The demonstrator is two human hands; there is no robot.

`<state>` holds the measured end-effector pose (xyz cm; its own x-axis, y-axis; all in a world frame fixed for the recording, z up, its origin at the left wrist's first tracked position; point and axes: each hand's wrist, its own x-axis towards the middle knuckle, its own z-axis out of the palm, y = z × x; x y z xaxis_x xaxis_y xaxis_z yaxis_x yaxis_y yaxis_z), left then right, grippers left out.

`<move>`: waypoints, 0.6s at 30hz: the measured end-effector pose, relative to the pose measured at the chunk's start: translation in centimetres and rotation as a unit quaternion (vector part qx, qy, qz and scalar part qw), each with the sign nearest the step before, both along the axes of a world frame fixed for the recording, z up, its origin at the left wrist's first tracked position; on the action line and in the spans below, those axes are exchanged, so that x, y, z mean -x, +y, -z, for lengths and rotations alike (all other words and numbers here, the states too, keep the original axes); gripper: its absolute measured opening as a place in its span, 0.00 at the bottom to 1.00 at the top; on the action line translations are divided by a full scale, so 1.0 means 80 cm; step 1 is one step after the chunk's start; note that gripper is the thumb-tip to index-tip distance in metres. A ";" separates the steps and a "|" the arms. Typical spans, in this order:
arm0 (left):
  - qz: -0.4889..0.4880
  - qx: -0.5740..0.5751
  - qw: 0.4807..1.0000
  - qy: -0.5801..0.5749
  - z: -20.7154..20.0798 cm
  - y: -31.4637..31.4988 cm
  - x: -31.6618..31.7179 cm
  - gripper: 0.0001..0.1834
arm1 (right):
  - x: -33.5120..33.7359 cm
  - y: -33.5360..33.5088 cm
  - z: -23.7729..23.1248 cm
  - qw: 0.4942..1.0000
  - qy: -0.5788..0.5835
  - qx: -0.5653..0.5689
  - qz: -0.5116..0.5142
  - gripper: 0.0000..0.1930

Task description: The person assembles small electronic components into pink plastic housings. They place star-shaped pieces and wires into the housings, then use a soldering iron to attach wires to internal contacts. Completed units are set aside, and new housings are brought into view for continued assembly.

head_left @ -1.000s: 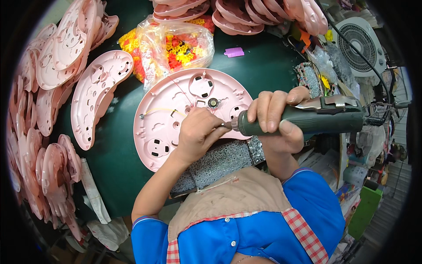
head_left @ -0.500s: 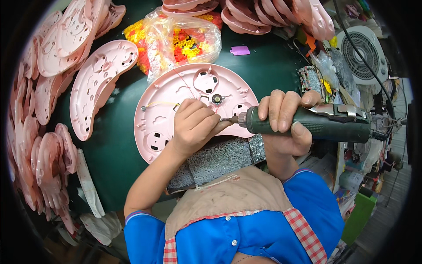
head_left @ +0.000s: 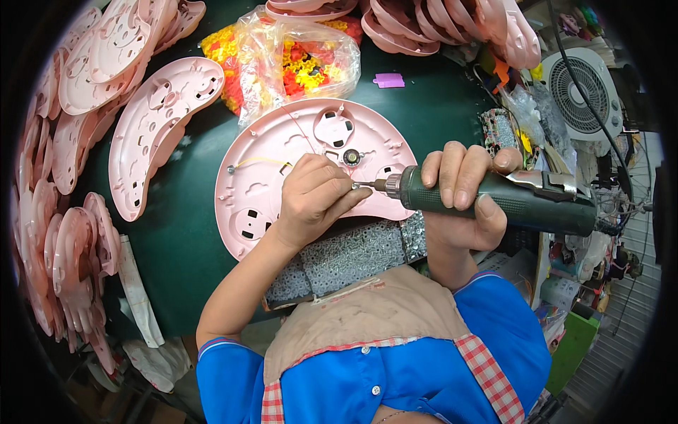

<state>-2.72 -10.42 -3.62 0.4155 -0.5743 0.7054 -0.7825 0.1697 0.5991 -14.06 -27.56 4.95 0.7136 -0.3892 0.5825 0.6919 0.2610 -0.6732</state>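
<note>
In my right hand (head_left: 470, 187) I hold a dark green electric screwdriver (head_left: 519, 201), lying nearly level with its bit pointing left. My left hand (head_left: 314, 194) is closed, its thumb and finger pinching a small shiny screw (head_left: 355, 186) against the tip of the bit. Both are above a curved pink plastic shell (head_left: 265, 152) that lies hollow side up on the table. Inside the shell show a small round black part (head_left: 351, 157) and thin red and yellow wires. My left hand covers the middle of the shell.
Clear bags of red and yellow plastic pieces (head_left: 307, 67) lie behind the shell. Another pink shell (head_left: 152, 134) rests to the left, beside stacks of more shells (head_left: 78, 247). Bubble-wrapped padding (head_left: 339, 258) lies in front of me. A grey fan (head_left: 583, 92) stands far right.
The screwdriver and my right hand have shifted slightly right, so more of the bit shows between the chuck and my left fingers. My left hand keeps its pinch.
</note>
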 end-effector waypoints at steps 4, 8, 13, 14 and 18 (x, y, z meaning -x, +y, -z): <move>-0.009 0.000 1.000 -0.009 -0.001 -0.001 -0.001 0.12 | 0.003 -0.001 0.001 1.000 -0.003 -0.009 0.007 0.24; -0.006 0.005 1.000 -0.006 -0.002 0.000 0.001 0.12 | 0.004 0.000 -0.004 1.000 -0.006 -0.030 -0.001 0.24; 0.021 -0.001 1.000 0.001 -0.002 -0.003 0.002 0.11 | 0.008 0.000 -0.007 0.999 0.006 -0.030 -0.015 0.25; 0.017 -0.002 1.000 -0.001 0.000 -0.002 0.002 0.11 | 0.009 0.000 -0.007 0.999 0.003 -0.032 -0.010 0.25; 0.003 0.003 1.000 -0.002 0.000 -0.001 0.002 0.11 | 0.009 0.001 -0.009 0.999 -0.002 -0.042 -0.003 0.24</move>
<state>-2.84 -10.53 -3.65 0.4096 -0.5727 0.7101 -0.7838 0.1773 0.5951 -14.77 -27.49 5.64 0.7135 -0.4332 0.5507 0.6930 0.3204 -0.6459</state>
